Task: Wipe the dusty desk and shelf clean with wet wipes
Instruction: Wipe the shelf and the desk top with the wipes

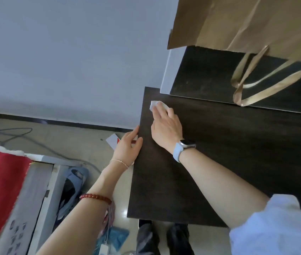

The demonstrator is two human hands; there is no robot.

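1. Wet wipe [155, 105] sits bunched at the far-left corner of the dark counter [219, 153], just below the shelf [210, 76] edge; likely the corner gets cleaned first.
2. Right hand [166, 127] presses the wipe flat under its fingertips, fingers extended, palm down, wrist low, forearm reaching diagonally across the counter.
3. Left hand [129, 146] rests relaxed on the counter's left edge, grasping nothing, probably bracing the reach.
4. Paper bag [247, 24] occupies the shelf, handles drooping over its front edge; it likely needs moving before that surface gets wiped.
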